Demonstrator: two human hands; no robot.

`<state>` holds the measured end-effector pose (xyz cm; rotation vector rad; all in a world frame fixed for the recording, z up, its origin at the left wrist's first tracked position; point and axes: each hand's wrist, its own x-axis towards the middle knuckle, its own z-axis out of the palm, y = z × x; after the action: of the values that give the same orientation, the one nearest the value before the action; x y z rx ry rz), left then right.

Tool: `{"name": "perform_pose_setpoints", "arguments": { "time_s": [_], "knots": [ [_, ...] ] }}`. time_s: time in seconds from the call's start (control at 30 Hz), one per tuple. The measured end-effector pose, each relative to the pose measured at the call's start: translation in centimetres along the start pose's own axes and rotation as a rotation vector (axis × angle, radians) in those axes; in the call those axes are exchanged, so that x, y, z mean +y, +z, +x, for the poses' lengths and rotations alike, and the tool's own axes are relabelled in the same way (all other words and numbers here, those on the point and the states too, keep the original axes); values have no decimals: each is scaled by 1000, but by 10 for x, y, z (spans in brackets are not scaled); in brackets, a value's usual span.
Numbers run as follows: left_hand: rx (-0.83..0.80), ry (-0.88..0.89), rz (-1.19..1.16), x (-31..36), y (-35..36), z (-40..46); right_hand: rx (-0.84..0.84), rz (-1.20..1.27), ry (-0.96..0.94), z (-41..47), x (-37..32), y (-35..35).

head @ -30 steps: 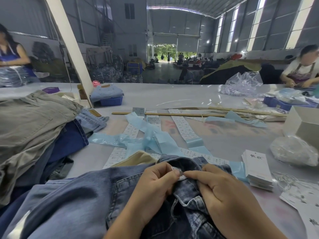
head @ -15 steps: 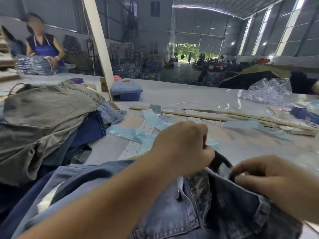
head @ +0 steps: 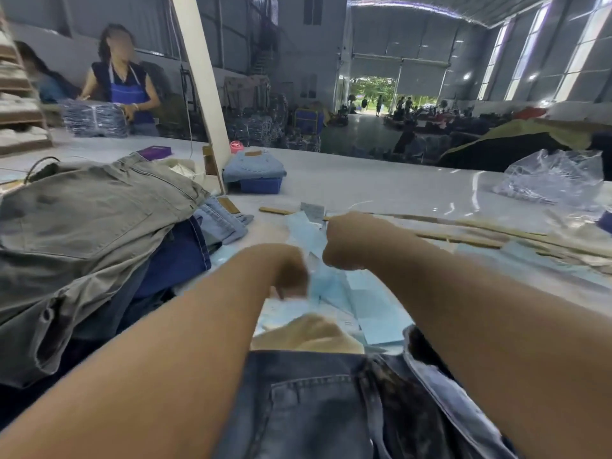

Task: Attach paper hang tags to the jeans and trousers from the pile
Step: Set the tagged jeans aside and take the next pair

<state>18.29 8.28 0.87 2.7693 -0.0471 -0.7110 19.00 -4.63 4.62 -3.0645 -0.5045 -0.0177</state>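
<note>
Denim jeans (head: 318, 405) nearest the body, behind both fists; left hand (head: 291, 270) nearer, right hand (head: 347, 241) farther; fingers curled, contents blurred, cannot tell.

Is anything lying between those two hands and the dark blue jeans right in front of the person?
Nothing visible does. Both hands, left and right, are raised over light blue paper strips beyond the dark blue denim jeans, which lie uncovered beneath the forearms.
</note>
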Motion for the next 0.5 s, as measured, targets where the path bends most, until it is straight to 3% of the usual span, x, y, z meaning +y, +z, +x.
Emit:
{"name": "perform_pose_setpoints", "arguments": {
  "time_s": [0.03, 0.1, 0.2, 0.3, 0.5],
  "knots": [
    [167, -121, 282, -19, -3, 7, -7, -59, -11, 11, -2, 11],
    [230, -293, 452, -50, -2, 23, -32, -49, -31, 31, -6, 33],
    [217, -294, 242, -88, 17, 55, -87, 76, -23, 51, -14, 77],
    [456, -294, -17, -121, 56, 82, -169, 120, 1, 62, -17, 123],
    [660, -410, -333, -160, 102, 117, -266, 298, 17, 82, -6, 165]
  ]
}}
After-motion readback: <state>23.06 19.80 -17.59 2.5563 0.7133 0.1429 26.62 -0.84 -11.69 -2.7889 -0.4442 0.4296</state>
